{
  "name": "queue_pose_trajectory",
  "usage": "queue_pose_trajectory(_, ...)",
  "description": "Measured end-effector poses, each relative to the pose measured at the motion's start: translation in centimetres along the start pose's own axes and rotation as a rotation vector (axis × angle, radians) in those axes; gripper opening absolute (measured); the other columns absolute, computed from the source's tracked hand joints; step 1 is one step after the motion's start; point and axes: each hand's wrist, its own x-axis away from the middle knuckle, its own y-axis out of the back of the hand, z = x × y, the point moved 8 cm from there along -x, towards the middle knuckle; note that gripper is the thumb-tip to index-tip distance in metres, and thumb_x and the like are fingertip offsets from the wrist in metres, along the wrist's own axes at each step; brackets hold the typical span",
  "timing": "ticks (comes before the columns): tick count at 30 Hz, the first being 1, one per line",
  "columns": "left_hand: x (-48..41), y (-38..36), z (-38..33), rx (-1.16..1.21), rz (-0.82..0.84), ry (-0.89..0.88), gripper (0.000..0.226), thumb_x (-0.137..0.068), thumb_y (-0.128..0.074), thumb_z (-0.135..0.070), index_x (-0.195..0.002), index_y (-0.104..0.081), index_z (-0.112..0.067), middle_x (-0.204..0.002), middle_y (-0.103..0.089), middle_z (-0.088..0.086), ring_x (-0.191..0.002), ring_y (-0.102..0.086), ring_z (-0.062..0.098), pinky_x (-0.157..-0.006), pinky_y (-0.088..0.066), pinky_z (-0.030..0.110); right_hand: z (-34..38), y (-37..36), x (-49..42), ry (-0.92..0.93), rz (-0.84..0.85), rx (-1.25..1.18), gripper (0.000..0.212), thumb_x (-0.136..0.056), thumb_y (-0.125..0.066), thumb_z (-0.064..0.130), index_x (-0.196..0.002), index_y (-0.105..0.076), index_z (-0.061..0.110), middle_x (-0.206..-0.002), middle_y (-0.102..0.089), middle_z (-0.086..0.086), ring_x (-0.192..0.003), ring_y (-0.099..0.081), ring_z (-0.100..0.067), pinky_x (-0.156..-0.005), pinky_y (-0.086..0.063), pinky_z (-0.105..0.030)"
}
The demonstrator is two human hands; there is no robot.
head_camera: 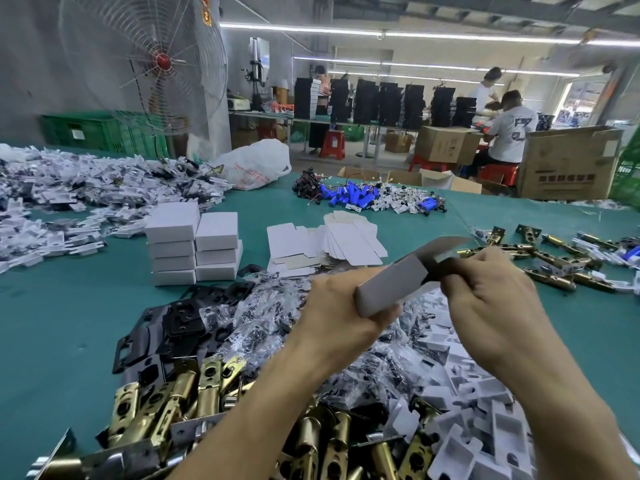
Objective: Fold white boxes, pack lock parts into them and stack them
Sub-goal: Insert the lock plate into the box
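**Box held open-end up, part going in**

Your left hand point(341, 306) grips the white box point(389, 285) round its closed lower end, above the heap in front of you. It is tilted so the open mouth faces your right hand point(485, 289). That hand pinches a dark part point(446, 266) right at the mouth, with the end flap point(446, 241) standing clear above it, probably so the part slides in unhindered.

The stack of closed boxes point(194, 247) waits on the desk point(52, 323) to your left. The flat blanks point(349, 242) lie just beyond the box, and the brass latches point(180, 386) lie nearest you, all within easy reach.
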Motion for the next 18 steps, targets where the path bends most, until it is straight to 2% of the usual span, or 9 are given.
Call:
queue_pose_trajectory(2, 0.0, -0.2, 0.9, 0.066, 0.013, 0.102, 0.022, -0.079, -0.078, -0.024, -0.079, -0.065, -0.042, -0.062, -0.060, -0.024, -0.049, -0.050, 0.000, -0.046, -0.037, 0.014, 0.3, -0.3, -0.1, 0.003, 0.038, -0.088, 0.031, -0.093, -0.037, 0.029, -0.086, -0.060, 0.048, -0.087, -0.044, 0.002, -0.080, -0.046, -0.004, -0.065, -0.036, -0.027)
queue_pose_trajectory(3, 0.0, -0.2, 1.3, 0.132, 0.006, 0.154, 0.017, -0.077, -0.079, -0.026, -0.081, -0.067, -0.038, -0.063, -0.062, -0.020, -0.050, -0.054, 0.002, -0.046, -0.044, 0.020, 0.6, 0.1, -0.1, 0.029, -0.021, -0.159, 0.029, -0.093, -0.040, 0.029, -0.092, -0.056, 0.053, -0.090, -0.048, 0.004, -0.083, -0.048, 0.000, -0.070, -0.040, -0.026)
queue_pose_trajectory(5, 0.0, -0.1, 1.5, 0.307, -0.006, 0.231, 0.016, -0.073, -0.080, -0.027, -0.081, -0.071, -0.036, -0.072, -0.068, -0.011, -0.062, -0.067, 0.015, -0.051, -0.058, 0.035, 0.4, 1.2, 0.0, 0.031, -0.181, -0.358, 0.023, -0.092, -0.055, 0.031, -0.105, -0.049, 0.049, -0.101, -0.054, 0.008, -0.085, -0.057, -0.002, -0.076, -0.051, -0.033)
queue_pose_trajectory(6, 0.0, -0.1, 1.5, 0.390, -0.004, 0.252, 0.018, -0.073, -0.080, -0.023, -0.084, -0.071, -0.034, -0.077, -0.070, -0.008, -0.068, -0.070, 0.020, -0.054, -0.061, 0.040, 0.0, 1.2, 0.1, 0.004, -0.200, -0.446, 0.032, -0.089, -0.063, 0.032, -0.110, -0.044, 0.046, -0.106, -0.054, 0.010, -0.085, -0.061, -0.004, -0.075, -0.054, -0.037)
queue_pose_trajectory(8, 0.1, -0.1, 1.1, 0.537, 0.013, 0.266, 0.019, -0.079, -0.080, -0.011, -0.090, -0.072, -0.024, -0.080, -0.073, -0.002, -0.070, -0.072, 0.022, -0.054, -0.061, 0.038, -0.7, -0.4, -0.2, -0.066, -0.070, -0.557, 0.049, -0.085, -0.071, 0.030, -0.120, -0.038, 0.041, -0.111, -0.057, 0.010, -0.088, -0.066, -0.008, -0.076, -0.057, -0.039)
queue_pose_trajectory(10, 0.1, -0.2, 0.8, 0.625, 0.030, 0.264, 0.016, -0.084, -0.076, -0.005, -0.095, -0.071, -0.015, -0.082, -0.073, -0.001, -0.073, -0.073, 0.021, -0.054, -0.060, 0.036, -0.8, -2.7, -0.2, -0.124, 0.137, -0.608, 0.044, -0.086, -0.069, 0.029, -0.124, -0.048, 0.033, -0.106, -0.067, 0.004, -0.088, -0.070, -0.015, -0.076, -0.059, -0.043)
queue_pose_trajectory(12, 0.1, 0.0, 0.7, 0.675, 0.021, 0.268, 0.017, -0.086, -0.075, -0.004, -0.098, -0.070, -0.014, -0.082, -0.073, -0.002, -0.076, -0.073, 0.022, -0.055, -0.061, 0.037, -0.8, -4.3, 0.1, -0.167, 0.253, -0.686, 0.034, -0.083, -0.063, 0.039, -0.115, -0.062, 0.027, -0.095, -0.074, -0.003, -0.083, -0.072, -0.020, -0.074, -0.061, -0.043)
queue_pose_trajectory(16, -0.2, 0.5, 1.1, 0.687, -0.051, 0.270, 0.032, -0.075, -0.082, -0.012, -0.104, -0.069, -0.012, -0.091, -0.075, 0.003, -0.084, -0.071, 0.018, -0.071, -0.062, 0.034, 0.2, -5.8, 0.6, -0.165, 0.376, -0.823, 0.039, -0.080, -0.054, 0.048, -0.110, -0.065, 0.026, -0.090, -0.074, -0.008, -0.070, -0.073, -0.030, -0.058, -0.060, -0.037)
queue_pose_trajectory(18, -0.2, 0.4, 1.6, 0.694, -0.074, 0.314, 0.034, -0.079, -0.083, -0.012, -0.108, -0.067, -0.015, -0.099, -0.075, 0.005, -0.084, -0.072, 0.016, -0.067, -0.061, 0.030, -0.1, -5.8, 0.3, -0.169, 0.324, -0.763, 0.034, -0.087, -0.055, 0.045, -0.112, -0.063, 0.023, -0.087, -0.074, -0.004, -0.066, -0.072, -0.022, -0.057, -0.060, -0.035)
